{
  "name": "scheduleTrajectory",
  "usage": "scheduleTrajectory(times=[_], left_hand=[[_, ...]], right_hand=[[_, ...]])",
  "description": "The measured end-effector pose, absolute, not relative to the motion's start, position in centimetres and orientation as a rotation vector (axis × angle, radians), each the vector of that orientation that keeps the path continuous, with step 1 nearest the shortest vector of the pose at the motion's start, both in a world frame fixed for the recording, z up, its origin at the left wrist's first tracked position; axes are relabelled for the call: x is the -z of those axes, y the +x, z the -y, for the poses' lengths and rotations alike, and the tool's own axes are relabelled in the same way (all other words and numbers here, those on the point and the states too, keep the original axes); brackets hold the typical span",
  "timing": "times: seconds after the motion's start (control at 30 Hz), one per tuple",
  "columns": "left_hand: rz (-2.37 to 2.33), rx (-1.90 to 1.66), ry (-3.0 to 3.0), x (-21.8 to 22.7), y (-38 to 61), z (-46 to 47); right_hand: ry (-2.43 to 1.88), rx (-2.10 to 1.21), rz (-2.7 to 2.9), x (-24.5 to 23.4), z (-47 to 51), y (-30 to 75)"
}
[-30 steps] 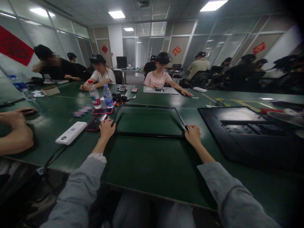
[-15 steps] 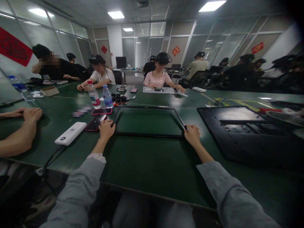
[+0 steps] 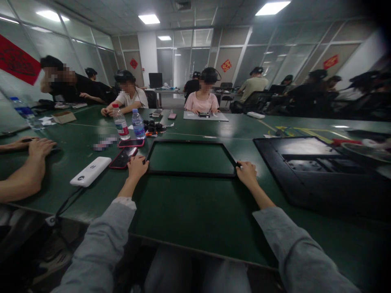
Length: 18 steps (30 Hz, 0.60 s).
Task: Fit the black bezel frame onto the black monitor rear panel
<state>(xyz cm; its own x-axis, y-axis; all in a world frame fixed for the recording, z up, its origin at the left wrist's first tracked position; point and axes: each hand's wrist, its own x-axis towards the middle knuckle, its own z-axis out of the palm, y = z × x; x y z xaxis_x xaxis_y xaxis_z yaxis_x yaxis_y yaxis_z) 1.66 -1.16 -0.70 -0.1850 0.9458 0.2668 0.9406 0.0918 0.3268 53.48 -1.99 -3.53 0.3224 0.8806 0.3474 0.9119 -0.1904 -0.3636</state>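
Note:
A thin black rectangular frame (image 3: pixel 192 175), like a monitor bezel, lies at or just above the green table (image 3: pixel 189 215) in front of me. Its middle is open and the tabletop shows through. My left hand (image 3: pixel 138 166) is closed around the frame's left side near the front corner. On the opposite side my right hand (image 3: pixel 247 171) grips it near the front right corner. Beside my left hand rests a dark phone with a red edge (image 3: pixel 124 158). To the right lies a large black panel (image 3: pixel 305 179) with a cut-out section.
A white power bank (image 3: pixel 91 171) with a cable lies left. Another red-edged phone (image 3: pixel 131 143), a red-capped bottle (image 3: pixel 121 124) and a blue-capped bottle (image 3: pixel 138 126) stand behind. A neighbour's hand (image 3: pixel 41 146) rests at far left. Across the table a person (image 3: pixel 203 101) sits at a white board.
The far edge of the black frame has come down, so the frame lies flatter. My hands stay on its sides. The person opposite has drawn a hand in over the white board.

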Motion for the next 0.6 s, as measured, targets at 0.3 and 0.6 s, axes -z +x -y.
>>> scheduleTrajectory(times=[0.3,0.6], left_hand=[[-2.211,-0.793,2.103,0.2,2.4,1.6],[-1.698,-0.489,2.333,-0.9,3.2,3.0]], right_hand=[[-1.998,0.146,1.563,3.0,2.3,53.2],[-1.996,0.425,1.288,-0.5,4.9,56.4]])
